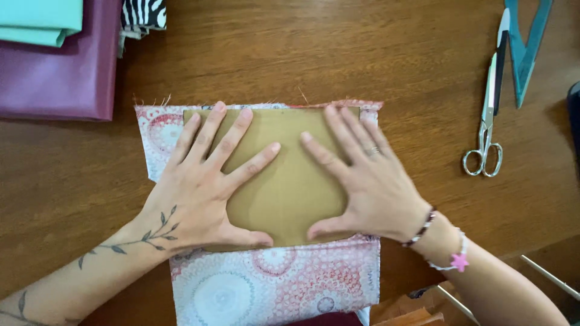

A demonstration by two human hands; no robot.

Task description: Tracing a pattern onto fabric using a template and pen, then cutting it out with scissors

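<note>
Both hands lay flat, palms down, fingers spread and pointing away from the body. The left hand (202,181) angled slightly rightward, its forearm bearing a leafy vine tattoo. The right hand (362,181) angled leftward, ring on one finger, beaded bracelets around the wrist, thumbs nearly facing each other

Both forearms bare, no sleeves in view.

Left hand (202,181): no rings or bands seen. Nails short, unpainted. Left forearm carries a dark line tattoo (136,238): a thin vine stem with small pointed leaves, running from the wrist up the arm. A second leafy sprig shows nearer the elbow, at the lower frame edge.

Right hand (368,181): thin silver ring (374,150) on one finger. Nails short, unpainted. Right wrist wears two bracelets: a dark beaded bracelet (423,228) with reddish and pale beads, and a white corded bracelet (450,261) bearing a pink star charm.
</note>
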